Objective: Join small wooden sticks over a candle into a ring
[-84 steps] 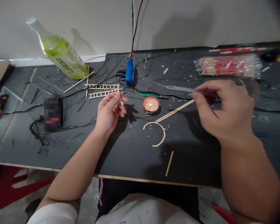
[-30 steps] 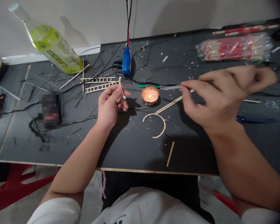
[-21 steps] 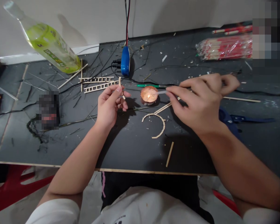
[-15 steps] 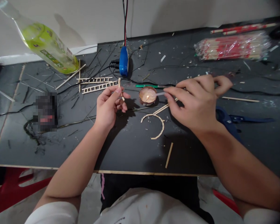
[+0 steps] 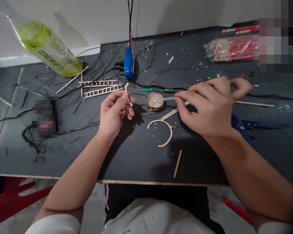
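My left hand (image 5: 113, 112) pinches a short chain of small wooden stick pieces (image 5: 126, 88) between thumb and forefinger, its other fingers loosely curled. My right hand (image 5: 207, 105) grips a thin translucent strip (image 5: 170, 98), perhaps a glue stick; its tip reaches over the rim of a small round candle (image 5: 150, 104) with a lit flame. Just in front of the candle, a curved arc of joined stick pieces (image 5: 171, 131) lies on the dark table, with two thin sticks (image 5: 170, 113) running from it toward my right hand. A single short stick (image 5: 177, 163) lies nearer the edge.
Ladder-like stick frames (image 5: 102, 91) lie behind my left hand, beside a tilted-looking plastic bottle (image 5: 48, 48). A blue power hub (image 5: 129, 63) stands behind the candle. Blue-handled cutters (image 5: 244, 126) lie beside my right wrist; wrapped sticks (image 5: 234, 48) sit at the back right. Cables cross the table.
The wooden piece in my left hand has turned slightly, showing a bent top. My right hand has shifted a little to the right, the strip's tip still at the candle. The view has moved slightly.
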A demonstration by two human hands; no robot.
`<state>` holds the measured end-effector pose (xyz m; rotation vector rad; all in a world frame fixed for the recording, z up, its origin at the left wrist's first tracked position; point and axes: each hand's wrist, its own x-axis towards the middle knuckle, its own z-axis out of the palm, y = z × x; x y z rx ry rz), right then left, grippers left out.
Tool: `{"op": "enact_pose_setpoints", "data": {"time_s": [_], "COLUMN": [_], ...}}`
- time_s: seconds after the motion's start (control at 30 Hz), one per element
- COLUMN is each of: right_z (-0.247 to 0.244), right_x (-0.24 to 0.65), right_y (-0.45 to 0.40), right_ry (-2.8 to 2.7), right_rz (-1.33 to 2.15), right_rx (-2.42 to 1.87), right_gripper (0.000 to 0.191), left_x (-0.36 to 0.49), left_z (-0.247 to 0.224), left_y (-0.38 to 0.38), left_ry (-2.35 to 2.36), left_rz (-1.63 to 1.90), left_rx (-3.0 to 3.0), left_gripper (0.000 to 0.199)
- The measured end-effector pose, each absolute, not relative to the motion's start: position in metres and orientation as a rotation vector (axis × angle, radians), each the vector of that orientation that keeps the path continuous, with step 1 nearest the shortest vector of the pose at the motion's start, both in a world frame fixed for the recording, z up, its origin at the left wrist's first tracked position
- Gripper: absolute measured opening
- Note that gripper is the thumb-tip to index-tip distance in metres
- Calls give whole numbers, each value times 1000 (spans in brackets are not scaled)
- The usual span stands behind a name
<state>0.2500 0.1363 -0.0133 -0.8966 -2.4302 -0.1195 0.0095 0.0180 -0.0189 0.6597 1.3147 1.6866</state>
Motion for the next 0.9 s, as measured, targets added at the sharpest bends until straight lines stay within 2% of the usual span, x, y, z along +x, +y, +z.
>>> {"op": "enact_pose_setpoints", "data": {"time_s": [0.9], "right_z": [-15], "right_x": [249], "right_y": [135], "right_ry": [-2350], "right_rz": [-162], "right_rx": [-888], "right_gripper": [14], "left_x": [13], "left_z": [-17], "left_y": [16], "left_ry": [1306], "left_rz": [1630], "left_rx": [637], "left_gripper": [19]}}
